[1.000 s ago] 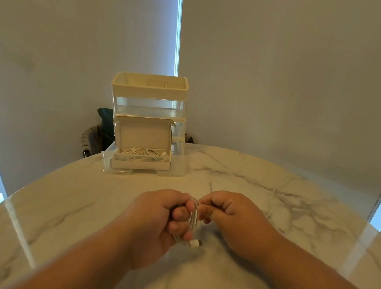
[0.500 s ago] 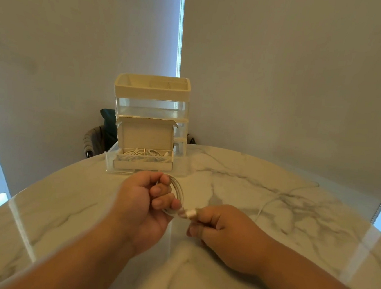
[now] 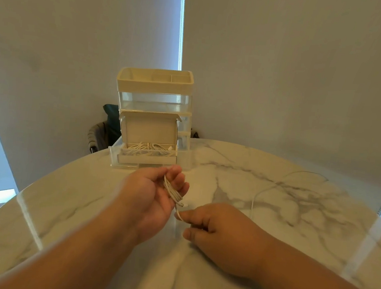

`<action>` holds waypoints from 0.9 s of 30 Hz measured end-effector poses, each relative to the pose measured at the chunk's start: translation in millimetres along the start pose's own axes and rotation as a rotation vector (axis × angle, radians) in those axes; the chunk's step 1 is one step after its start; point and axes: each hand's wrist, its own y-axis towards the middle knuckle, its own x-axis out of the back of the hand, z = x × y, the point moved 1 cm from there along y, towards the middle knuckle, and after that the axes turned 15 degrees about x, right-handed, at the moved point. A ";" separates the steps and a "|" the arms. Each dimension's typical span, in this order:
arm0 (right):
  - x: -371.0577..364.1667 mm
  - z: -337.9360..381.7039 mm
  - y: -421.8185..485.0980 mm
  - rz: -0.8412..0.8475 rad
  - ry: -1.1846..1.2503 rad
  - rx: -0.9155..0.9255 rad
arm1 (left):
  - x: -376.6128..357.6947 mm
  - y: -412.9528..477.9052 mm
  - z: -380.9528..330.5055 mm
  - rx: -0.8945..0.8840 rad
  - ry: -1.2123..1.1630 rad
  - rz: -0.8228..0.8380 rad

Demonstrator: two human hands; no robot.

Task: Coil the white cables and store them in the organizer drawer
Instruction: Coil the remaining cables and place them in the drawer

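Here the left hand (image 3: pixel 153 197) curls round a coiled white cable (image 3: pixel 173 191), while the right hand (image 3: pixel 220 234) pinches its free end just below. Behind them, the drawer (image 3: pixel 146 161) of the organizer (image 3: pixel 154 86) stands open, holding more coils (image 3: pixel 149 148); 1 loose cable (image 3: pixel 272 188) lies on the marble surface (image 3: pixel 292 237)

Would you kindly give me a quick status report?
Left hand grips coiled cable. Right hand pinches its tail end. Drawer open ahead, cables inside. Second cable loose on table.
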 end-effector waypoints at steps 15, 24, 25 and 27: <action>1.4 7.5 1.2 -0.102 -0.190 -0.007 | 10.5 10.9 7.9 -0.003 0.275 -0.107; -4.4 6.4 1.5 -0.077 -0.072 0.018 | 11.5 15.7 18.1 -0.029 0.253 -0.117; -5.1 5.8 1.7 -0.086 -0.053 0.014 | 11.2 15.5 18.1 -0.024 0.251 -0.123; -7.7 3.6 1.9 -0.110 0.012 -0.003 | 10.9 14.7 18.6 -0.016 0.248 -0.129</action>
